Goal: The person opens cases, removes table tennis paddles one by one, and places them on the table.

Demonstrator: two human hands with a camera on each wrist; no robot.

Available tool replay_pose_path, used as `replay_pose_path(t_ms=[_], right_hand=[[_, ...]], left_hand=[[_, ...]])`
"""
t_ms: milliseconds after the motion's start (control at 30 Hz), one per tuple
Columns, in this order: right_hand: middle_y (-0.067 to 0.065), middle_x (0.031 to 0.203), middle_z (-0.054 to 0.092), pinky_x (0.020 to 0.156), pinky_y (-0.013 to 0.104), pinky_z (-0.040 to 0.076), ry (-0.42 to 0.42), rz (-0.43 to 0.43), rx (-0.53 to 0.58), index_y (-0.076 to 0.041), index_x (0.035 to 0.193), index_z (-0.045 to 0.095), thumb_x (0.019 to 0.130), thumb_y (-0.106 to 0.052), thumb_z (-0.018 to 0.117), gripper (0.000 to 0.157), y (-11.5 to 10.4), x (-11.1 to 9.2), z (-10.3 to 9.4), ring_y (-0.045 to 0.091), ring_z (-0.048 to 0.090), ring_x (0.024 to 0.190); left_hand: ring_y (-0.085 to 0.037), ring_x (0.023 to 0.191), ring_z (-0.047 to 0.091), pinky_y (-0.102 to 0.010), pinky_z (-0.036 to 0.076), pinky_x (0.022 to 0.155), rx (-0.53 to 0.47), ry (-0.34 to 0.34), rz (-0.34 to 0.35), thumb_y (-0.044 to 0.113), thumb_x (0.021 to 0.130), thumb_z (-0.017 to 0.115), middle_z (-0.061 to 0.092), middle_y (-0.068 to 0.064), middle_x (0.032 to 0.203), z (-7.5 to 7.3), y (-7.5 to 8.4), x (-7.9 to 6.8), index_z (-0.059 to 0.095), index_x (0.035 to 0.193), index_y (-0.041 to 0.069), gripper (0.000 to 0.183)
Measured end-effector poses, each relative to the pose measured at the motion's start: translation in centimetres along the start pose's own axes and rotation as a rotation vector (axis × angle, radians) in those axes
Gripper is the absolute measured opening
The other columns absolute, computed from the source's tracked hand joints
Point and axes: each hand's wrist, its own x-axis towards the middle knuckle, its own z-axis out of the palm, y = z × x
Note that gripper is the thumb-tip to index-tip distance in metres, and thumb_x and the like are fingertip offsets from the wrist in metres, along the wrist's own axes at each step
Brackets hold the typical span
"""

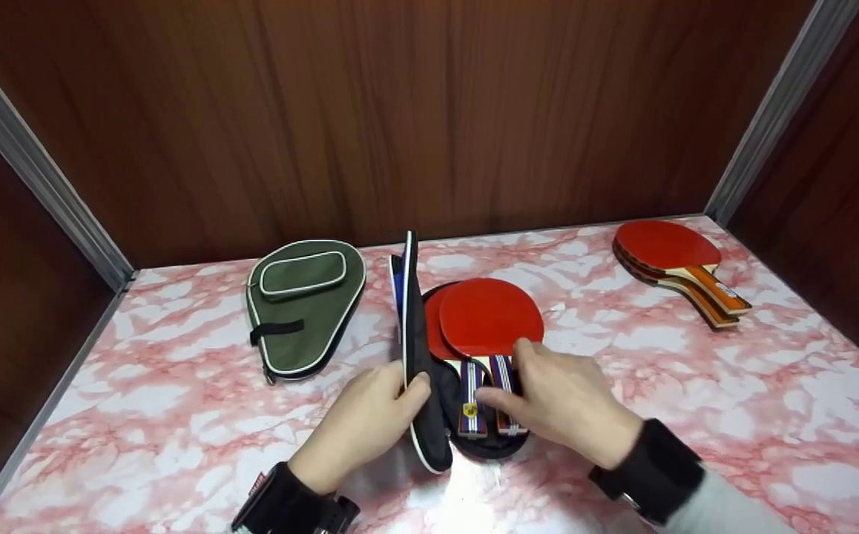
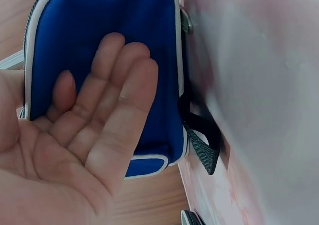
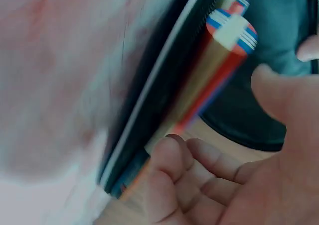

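Note:
A blue table tennis paddle case lies unzipped, its lid [image 1: 416, 334] standing on edge. My left hand [image 1: 374, 408] pinches the lid's edge, thumb on the black inner side. In the left wrist view, its fingers lie along the blue outer face [image 2: 129, 11]. Two red paddles overlap inside the case, the upper paddle [image 1: 492, 315] covering part of the lower paddle [image 1: 433, 337]. Over the right paddle's handle [image 1: 504, 371] is my right hand [image 1: 567, 393]. The right wrist view shows its thumb apart from the handle [image 3: 212, 70] and its fingertips close beside the paddle.
A green paddle case [image 1: 303, 308] with white piping lies closed at the left. At the back right, more paddles [image 1: 667, 245] are stacked, red side up. Brown wood-grain panels [image 1: 474, 111] wall in the pink marbled table [image 1: 696, 400].

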Motion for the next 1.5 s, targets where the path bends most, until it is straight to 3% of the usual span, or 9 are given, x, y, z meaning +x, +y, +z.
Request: replay_pose_path(t_ms=[133, 267, 500, 667, 867, 1267, 1500], right_hand=[[0.002, 0.069, 0.058, 0.061, 0.048, 0.054, -0.069, 0.045, -0.036, -0.009, 0.096, 0.056, 0.096, -0.063, 0.079, 0.058, -0.2, 0.4, 0.7, 0.029, 0.071, 0.070], [0.007, 0.071, 0.062, 0.062, 0.053, 0.056, -0.077, 0.046, -0.083, -0.006, 0.095, 0.059, 0.099, -0.054, 0.078, 0.051, 0.1, 0.3, 1.0, 0.032, 0.072, 0.071], [-0.002, 0.066, 0.056, 0.053, 0.051, 0.053, 0.056, -0.021, -0.057, -0.009, 0.089, 0.057, 0.091, -0.028, 0.083, 0.031, 1.3, -0.1, 1.4, 0.025, 0.065, 0.059], [-0.002, 0.059, 0.051, 0.047, 0.052, 0.050, 0.137, -0.090, -0.075, -0.008, 0.092, 0.055, 0.091, -0.018, 0.080, 0.027, 2.0, -0.3, 2.2, 0.028, 0.063, 0.052], [0.002, 0.055, 0.051, 0.046, 0.053, 0.050, 0.135, -0.099, -0.137, -0.002, 0.105, 0.059, 0.101, -0.023, 0.078, 0.028, 1.8, -0.5, 2.2, 0.033, 0.065, 0.051], [0.001, 0.055, 0.048, 0.044, 0.052, 0.045, 0.199, -0.085, -0.128, -0.005, 0.094, 0.057, 0.103, -0.027, 0.079, 0.032, 2.7, -0.3, 0.3, 0.034, 0.062, 0.051], [-0.002, 0.057, 0.045, 0.044, 0.052, 0.045, 0.236, -0.046, -0.101, -0.005, 0.100, 0.057, 0.107, -0.027, 0.074, 0.028, 4.6, -0.1, -0.7, 0.030, 0.060, 0.049]], left_hand=[[-0.017, 0.071, 0.060, -0.040, 0.049, 0.069, 0.003, -0.001, 0.000, 0.029, 0.110, 0.056, 0.062, 0.007, 0.068, 0.0, 0.0, 0.0, 0.067, 0.081, 0.020, 0.032], [-0.016, 0.066, 0.055, -0.038, 0.046, 0.063, 0.010, 0.000, -0.001, 0.029, 0.110, 0.057, 0.059, 0.007, 0.066, 0.0, 0.1, 0.0, 0.066, 0.079, 0.020, 0.033], [-0.013, 0.059, 0.048, -0.035, 0.041, 0.059, 0.029, -0.004, 0.017, 0.030, 0.109, 0.057, 0.049, 0.009, 0.062, 0.2, 0.1, -0.2, 0.062, 0.072, 0.019, 0.039], [-0.012, 0.058, 0.046, -0.034, 0.039, 0.058, 0.033, -0.003, 0.021, 0.030, 0.109, 0.058, 0.046, 0.011, 0.061, 0.2, -0.1, -0.2, 0.059, 0.069, 0.020, 0.041], [-0.013, 0.059, 0.047, -0.034, 0.040, 0.059, 0.029, -0.006, 0.013, 0.030, 0.109, 0.058, 0.046, 0.010, 0.063, 0.3, 0.0, -0.4, 0.060, 0.070, 0.019, 0.041], [-0.014, 0.061, 0.048, -0.035, 0.042, 0.060, 0.043, 0.006, 0.024, 0.031, 0.109, 0.058, 0.046, 0.010, 0.064, 0.5, 0.0, -0.2, 0.059, 0.070, 0.020, 0.041], [-0.013, 0.059, 0.046, -0.035, 0.040, 0.058, 0.045, 0.009, 0.020, 0.031, 0.109, 0.057, 0.045, 0.010, 0.063, 0.5, 0.1, -0.2, 0.057, 0.069, 0.020, 0.041]])
